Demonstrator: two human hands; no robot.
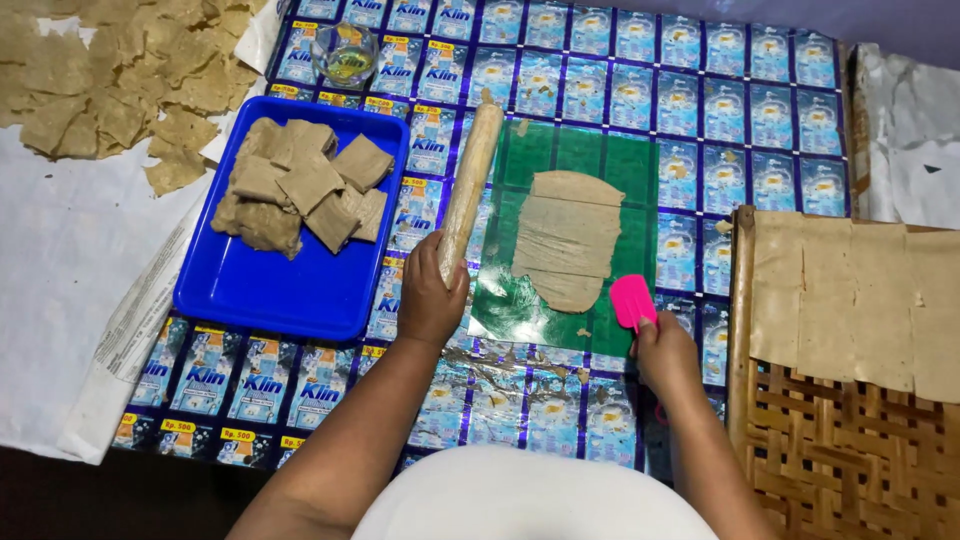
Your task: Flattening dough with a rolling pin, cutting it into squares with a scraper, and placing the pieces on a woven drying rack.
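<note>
Left hand (430,300) clenched on rolling pin (470,190); right hand (665,355) grasping pink scraper (632,300); slide scraper flat under rolled dough sheet (568,238), lift gently so it won't tear.

Looking steeply down from head height over the wearer's own lap and forearms, facing forward across a mat of shiny blue printed sachet wrappers (700,90) spread on the floor. Sitting close enough for the left hand (428,300) and right hand (665,352) to be filling the lower middle, with the flattened beige dough sheet on a green plastic film (572,238) lying dead centre. Taking in a blue rectangular plastic tray (262,290) at left and a woven bamboo rack (850,450) cut by the right edge; only one view, so nothing shared.
</note>
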